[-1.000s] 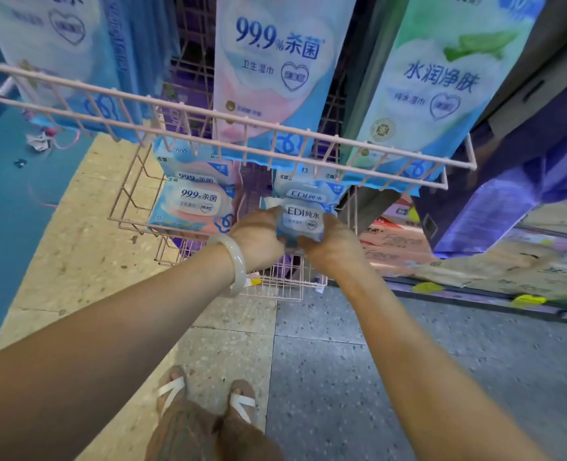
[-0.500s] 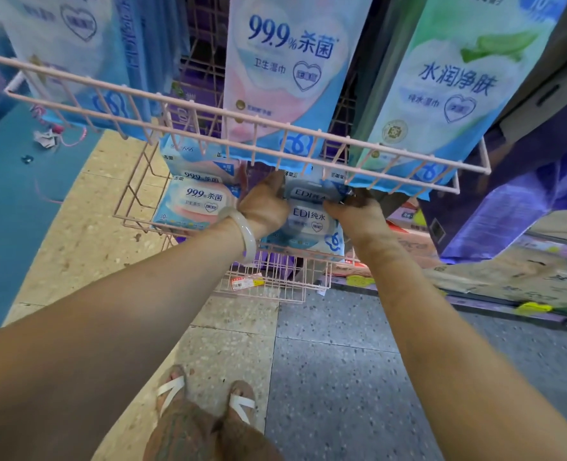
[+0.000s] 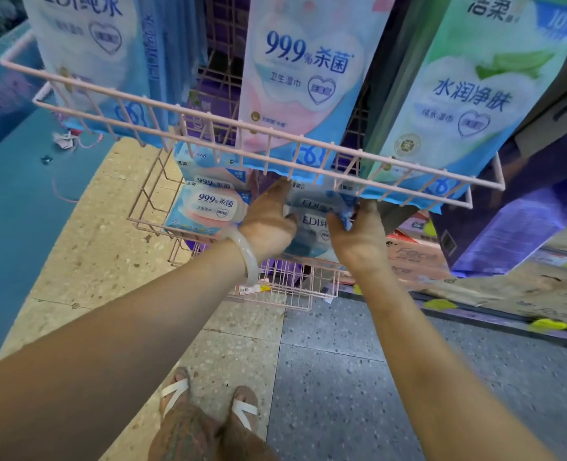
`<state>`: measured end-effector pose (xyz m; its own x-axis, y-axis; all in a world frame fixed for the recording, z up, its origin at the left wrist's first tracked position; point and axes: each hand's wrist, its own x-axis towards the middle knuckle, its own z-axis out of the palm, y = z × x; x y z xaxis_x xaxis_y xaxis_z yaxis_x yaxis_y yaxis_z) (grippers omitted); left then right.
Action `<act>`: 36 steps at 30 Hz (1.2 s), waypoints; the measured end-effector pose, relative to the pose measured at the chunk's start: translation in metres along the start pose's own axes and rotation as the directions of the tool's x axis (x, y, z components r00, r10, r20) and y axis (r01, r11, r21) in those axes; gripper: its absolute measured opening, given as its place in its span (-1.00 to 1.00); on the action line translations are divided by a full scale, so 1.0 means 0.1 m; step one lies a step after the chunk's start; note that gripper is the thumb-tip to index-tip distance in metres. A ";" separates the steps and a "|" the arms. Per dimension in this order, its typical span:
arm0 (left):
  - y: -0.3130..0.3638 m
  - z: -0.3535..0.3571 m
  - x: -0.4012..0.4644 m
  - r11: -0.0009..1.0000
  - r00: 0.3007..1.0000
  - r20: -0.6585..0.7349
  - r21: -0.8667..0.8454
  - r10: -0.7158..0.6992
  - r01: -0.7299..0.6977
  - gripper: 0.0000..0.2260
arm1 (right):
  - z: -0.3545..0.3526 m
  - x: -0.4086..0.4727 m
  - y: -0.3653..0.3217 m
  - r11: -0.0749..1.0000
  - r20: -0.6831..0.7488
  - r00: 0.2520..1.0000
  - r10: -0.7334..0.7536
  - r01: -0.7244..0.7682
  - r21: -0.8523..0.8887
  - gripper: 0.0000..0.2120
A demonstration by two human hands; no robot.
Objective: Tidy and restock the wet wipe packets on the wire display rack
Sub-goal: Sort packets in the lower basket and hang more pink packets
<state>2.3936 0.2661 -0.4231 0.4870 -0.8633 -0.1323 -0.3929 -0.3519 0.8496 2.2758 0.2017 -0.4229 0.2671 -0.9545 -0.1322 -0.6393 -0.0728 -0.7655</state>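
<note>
A pink wire display rack (image 3: 312, 151) has an upper shelf with three tall wet wipe packs standing in it and a lower basket (image 3: 149, 207) beneath. In that lower basket, my left hand (image 3: 269, 221) and my right hand (image 3: 358, 241) hold a stack of blue EDI wet wipe packets (image 3: 315, 221) from both sides, fingers reaching under the upper shelf. To the left in the same basket lies a stack of pink-and-blue 99.9% packets (image 3: 212, 204). The fingertips are partly hidden by the packets and the wire.
Upper shelf packs: a blue one (image 3: 85, 51) on the left, a pink 99.9% one (image 3: 305, 71) in the middle, a green one (image 3: 475, 91) on the right. A lower wire tier with a price tag (image 3: 252, 289) is below. Cardboard boxes (image 3: 415, 254) lie right; my sandalled feet (image 3: 209, 400) stand on tiled floor.
Both hands moved up and deeper into the lower basket with the EDI packets, from in front of the rack to under the upper shelf.
</note>
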 end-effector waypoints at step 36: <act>-0.81 -1.13 0.25 0.965 0.965 -0.076 -0.096 -0.252 0.244 -0.37 | 1.16 0.04 -0.71 0.880 0.507 0.858 0.085 -0.303 0.366 -0.35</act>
<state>2.5252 0.3138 -0.4375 0.6277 -0.7171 -0.3028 -0.1857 -0.5157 0.8364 2.4060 0.2371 -0.4420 0.5405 -0.6784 -0.4976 -0.3797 0.3311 -0.8638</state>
